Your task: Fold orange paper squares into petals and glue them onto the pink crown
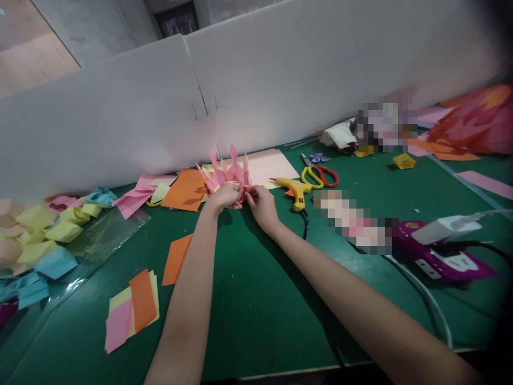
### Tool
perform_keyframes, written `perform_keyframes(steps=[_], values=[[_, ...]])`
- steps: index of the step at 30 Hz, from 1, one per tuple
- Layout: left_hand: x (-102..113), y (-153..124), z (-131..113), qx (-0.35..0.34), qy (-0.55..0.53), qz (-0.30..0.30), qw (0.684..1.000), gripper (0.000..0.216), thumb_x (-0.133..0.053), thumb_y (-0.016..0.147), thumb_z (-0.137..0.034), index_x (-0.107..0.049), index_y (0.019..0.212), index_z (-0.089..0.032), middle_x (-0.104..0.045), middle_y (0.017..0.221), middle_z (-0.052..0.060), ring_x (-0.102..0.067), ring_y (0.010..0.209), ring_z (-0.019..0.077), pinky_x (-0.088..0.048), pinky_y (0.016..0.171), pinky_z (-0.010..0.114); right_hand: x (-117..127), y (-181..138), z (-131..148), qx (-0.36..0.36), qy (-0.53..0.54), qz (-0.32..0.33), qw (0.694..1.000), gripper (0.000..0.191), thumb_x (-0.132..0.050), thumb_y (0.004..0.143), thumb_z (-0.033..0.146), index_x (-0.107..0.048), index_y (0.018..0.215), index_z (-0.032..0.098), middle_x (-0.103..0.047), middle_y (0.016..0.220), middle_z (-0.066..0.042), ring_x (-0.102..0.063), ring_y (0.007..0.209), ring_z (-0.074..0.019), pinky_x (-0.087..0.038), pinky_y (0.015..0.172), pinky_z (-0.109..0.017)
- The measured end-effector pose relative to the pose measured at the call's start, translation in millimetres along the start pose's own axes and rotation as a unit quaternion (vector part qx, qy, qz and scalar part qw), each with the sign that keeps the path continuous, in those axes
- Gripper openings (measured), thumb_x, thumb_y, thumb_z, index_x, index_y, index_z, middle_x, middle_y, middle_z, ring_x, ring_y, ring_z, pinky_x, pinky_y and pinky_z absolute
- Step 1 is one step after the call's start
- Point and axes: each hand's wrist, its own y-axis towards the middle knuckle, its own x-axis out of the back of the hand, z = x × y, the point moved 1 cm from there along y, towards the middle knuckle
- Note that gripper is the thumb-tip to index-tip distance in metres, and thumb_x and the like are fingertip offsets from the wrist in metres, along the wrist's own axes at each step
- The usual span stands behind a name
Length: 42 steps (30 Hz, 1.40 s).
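A pink folded-paper flower (pixel 230 172) with upright pointed petals stands on the green table, close to the white partition. My left hand (pixel 227 197) grips its near left side, the fingers bent into the petals. On the near right side, my right hand (pixel 261 203) pinches the flower's lower edge between thumb and fingers. My hands partly cover the flower's base. Just right of my right hand lies a yellow hot glue gun (pixel 295 190). Orange paper (pixel 185 191) lies left of the flower, and a pale pink sheet (pixel 269 164) lies behind it.
Scissors (pixel 319 175) with red and yellow handles lie beyond the glue gun. A purple power strip (pixel 444 256) with plugged-in cords sits at right. Folded yellow paper pieces (pixel 64 232) crowd the left side. Small paper sheets (pixel 142 300) lie at front left. The white partition (pixel 132 117) borders the back.
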Motion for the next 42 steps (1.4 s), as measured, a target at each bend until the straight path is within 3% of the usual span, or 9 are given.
perform_keyframes(steps=[8, 27, 42], values=[[-0.8, 0.3, 0.1, 0.002, -0.002, -0.005, 1.0, 0.02, -0.042, 0.07, 0.002, -0.044, 0.062, -0.017, -0.046, 0.052, -0.003, -0.045, 0.041, 0.0054, -0.035, 0.043, 0.016, 0.0, -1.2, -2.3, 0.022, 0.016, -0.001, 1.0, 0.013, -0.048, 0.08, 0.017, -0.059, 0.087, 0.018, -0.06, 0.085, -0.007, -0.058, 0.076, -0.0188, -0.049, 0.072, -0.034], [2.3, 2.9, 5.2, -0.012, -0.001, -0.008, 1.0, 0.021, -0.047, 0.071, -0.001, -0.047, 0.057, -0.015, -0.049, 0.051, -0.003, -0.047, 0.044, 0.0059, -0.038, 0.047, 0.017, -1.9, 0.0, -4.6, 0.028, 0.025, -0.002, 0.999, 0.014, -0.051, 0.079, 0.016, -0.063, 0.086, 0.018, -0.064, 0.084, -0.007, -0.06, 0.075, -0.0184, -0.05, 0.073, -0.034], [8.0, 4.1, 10.8, -0.037, 0.029, -0.021, 0.999, 0.026, -0.054, 0.058, 0.002, -0.039, 0.053, -0.018, -0.044, 0.048, -0.006, -0.048, 0.046, 0.0069, -0.038, 0.045, 0.018, -0.3, 1.1, -1.6, 0.03, 0.038, 0.012, 0.999, 0.014, -0.05, 0.077, 0.014, -0.064, 0.079, 0.018, -0.066, 0.082, -0.007, -0.062, 0.074, -0.0182, -0.049, 0.073, -0.033]])
